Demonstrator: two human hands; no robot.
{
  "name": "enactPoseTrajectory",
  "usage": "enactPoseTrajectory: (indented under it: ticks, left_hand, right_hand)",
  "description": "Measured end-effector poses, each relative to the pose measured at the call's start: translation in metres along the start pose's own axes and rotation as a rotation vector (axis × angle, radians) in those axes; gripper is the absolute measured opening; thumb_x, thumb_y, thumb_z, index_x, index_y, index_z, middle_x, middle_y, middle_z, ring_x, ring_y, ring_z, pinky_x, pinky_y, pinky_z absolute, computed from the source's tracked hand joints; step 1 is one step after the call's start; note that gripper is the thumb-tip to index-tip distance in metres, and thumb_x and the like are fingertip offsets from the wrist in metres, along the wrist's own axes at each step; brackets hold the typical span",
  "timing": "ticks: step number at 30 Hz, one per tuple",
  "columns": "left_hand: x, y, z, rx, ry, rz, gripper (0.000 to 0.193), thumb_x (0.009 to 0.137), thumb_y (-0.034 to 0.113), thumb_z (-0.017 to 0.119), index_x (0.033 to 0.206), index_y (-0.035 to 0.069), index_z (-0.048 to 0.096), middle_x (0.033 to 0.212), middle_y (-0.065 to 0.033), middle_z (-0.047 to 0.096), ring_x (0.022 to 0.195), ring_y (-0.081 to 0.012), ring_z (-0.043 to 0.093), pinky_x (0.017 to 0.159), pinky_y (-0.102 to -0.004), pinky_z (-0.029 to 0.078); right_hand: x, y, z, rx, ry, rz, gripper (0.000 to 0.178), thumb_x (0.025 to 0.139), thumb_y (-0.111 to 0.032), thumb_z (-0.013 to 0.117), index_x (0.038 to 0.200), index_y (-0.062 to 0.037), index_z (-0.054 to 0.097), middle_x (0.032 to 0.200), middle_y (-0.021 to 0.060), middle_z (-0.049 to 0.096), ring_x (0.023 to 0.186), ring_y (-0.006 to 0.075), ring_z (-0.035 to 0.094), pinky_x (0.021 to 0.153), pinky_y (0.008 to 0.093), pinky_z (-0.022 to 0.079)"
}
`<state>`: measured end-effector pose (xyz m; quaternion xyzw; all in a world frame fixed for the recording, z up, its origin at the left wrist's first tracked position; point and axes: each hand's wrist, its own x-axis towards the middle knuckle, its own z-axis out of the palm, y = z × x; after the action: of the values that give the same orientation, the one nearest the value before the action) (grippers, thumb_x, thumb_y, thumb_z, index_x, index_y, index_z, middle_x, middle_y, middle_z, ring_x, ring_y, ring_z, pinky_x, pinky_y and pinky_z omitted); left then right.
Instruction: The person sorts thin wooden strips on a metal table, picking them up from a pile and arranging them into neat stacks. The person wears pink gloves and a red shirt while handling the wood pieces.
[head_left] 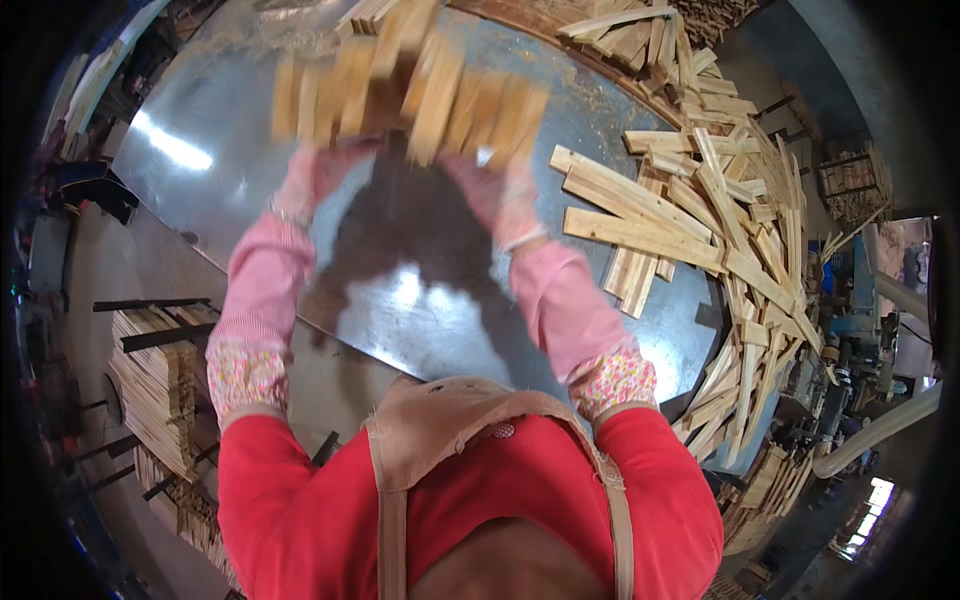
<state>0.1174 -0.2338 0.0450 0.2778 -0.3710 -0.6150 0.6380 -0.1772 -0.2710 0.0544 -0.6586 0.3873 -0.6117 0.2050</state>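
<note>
A row of short wooden slats (435, 105), blurred by motion, is held up over the metal table at its far side. My left hand (322, 178) grips the left part of the row from the near side. Under the right part, my right hand (492, 190) is closed on the same slats. Both hands look gloved, and the slats hide most of the fingers. A dark reflection of the arms and slats shows on the shiny tabletop (400, 330) below.
A loose heap of wooden slats (640, 215) covers the table's right side and spills over its edge. More slats (372, 14) lie at the far edge, near sawdust. Stacked slats (155, 375) stand on a rack with dark bars at the left. Machinery (855, 310) stands at the right.
</note>
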Motion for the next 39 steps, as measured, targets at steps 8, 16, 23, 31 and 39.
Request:
enactPoseTrajectory:
  ticks: [8, 16, 23, 31, 39]
  left_hand:
    - [-0.14, 0.0, -0.062, 1.613, -0.048, -0.362, 0.058, 0.107, 0.033, 0.062, 0.158, 0.01, 0.049, 0.135, -0.0203, 0.071, 0.123, -0.0388, 0.069, 0.108, -0.0508, 0.054]
    - [-0.218, -0.043, -0.072, 1.335, 0.104, -0.519, 0.048, 0.107, 0.025, 0.057, 0.153, 0.012, 0.056, 0.138, -0.0233, 0.07, 0.128, -0.0438, 0.065, 0.107, -0.0474, 0.053]
    - [-0.203, -0.044, -0.061, 1.328, 0.361, -0.513, 0.047, 0.106, 0.024, 0.057, 0.148, 0.006, 0.059, 0.138, -0.0208, 0.071, 0.131, -0.0408, 0.064, 0.112, -0.044, 0.05]
    - [-0.129, -0.129, -0.011, 1.432, 0.3, -0.097, 0.051, 0.096, 0.017, 0.069, 0.144, 0.001, 0.064, 0.139, -0.023, 0.068, 0.128, -0.0407, 0.065, 0.11, -0.046, 0.052]
    - [0.088, -0.298, 0.194, 1.623, -0.386, 0.109, 0.072, 0.089, 0.037, 0.078, 0.152, 0.008, 0.057, 0.16, -0.0232, 0.049, 0.149, -0.0457, 0.044, 0.126, -0.0548, 0.033]
  right_hand:
    - [-0.179, 0.01, 0.002, -0.254, -0.416, 0.155, 0.092, 0.093, -0.028, 0.073, 0.165, 0.0029, 0.026, 0.14, 0.0272, 0.06, 0.128, 0.0424, 0.061, 0.107, 0.0495, 0.052]
    - [-0.241, -0.004, -0.009, -0.447, -1.024, 0.654, 0.096, 0.094, -0.026, 0.068, 0.168, 0.0082, 0.016, 0.142, 0.0354, 0.057, 0.131, 0.05, 0.057, 0.112, 0.0516, 0.048]
    - [-0.206, -0.007, -0.015, -0.329, -1.218, 0.736, 0.094, 0.093, -0.032, 0.069, 0.167, 0.0031, 0.023, 0.143, 0.029, 0.061, 0.132, 0.0475, 0.058, 0.113, 0.0492, 0.048]
    - [-0.089, 0.128, -0.214, -0.989, -0.998, 0.358, 0.084, 0.092, -0.045, 0.07, 0.162, -0.0078, 0.043, 0.153, 0.0208, 0.058, 0.145, 0.0407, 0.05, 0.121, 0.0526, 0.039]
    - [-0.108, 0.18, -0.329, -1.148, -0.819, 0.379, 0.087, 0.091, -0.05, 0.073, 0.163, -0.0105, 0.044, 0.164, 0.0182, 0.048, 0.155, 0.04, 0.039, 0.126, 0.0528, 0.035]
